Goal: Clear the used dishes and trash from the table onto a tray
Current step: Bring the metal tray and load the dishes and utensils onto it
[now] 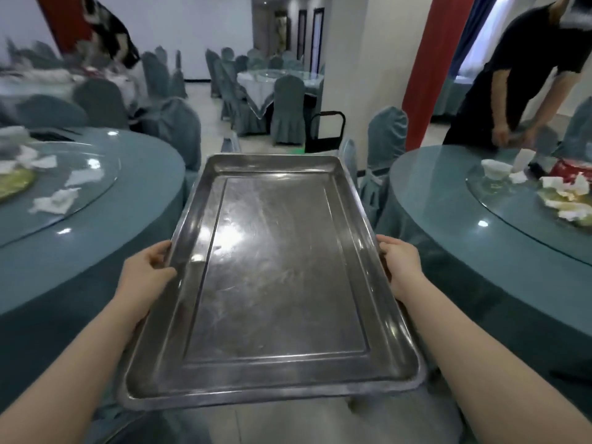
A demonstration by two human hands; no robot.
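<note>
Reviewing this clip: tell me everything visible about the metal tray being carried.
The tray is a rectangular, silvery metal one with rounded corners, a raised rim and a recessed flat centre, scuffed and reflecting ceiling lights. Nothing lies on it. It is held lengthwise away from the wearer, in the aisle between two round tables. The left hand grips its left rim, the right hand its right rim.

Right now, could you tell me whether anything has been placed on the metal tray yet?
No, the tray held by the left hand and right hand shows only bare metal.

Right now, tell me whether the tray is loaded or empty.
Empty: the metal tray shows only bare, scratched steel, held by left hand and right hand.
</note>
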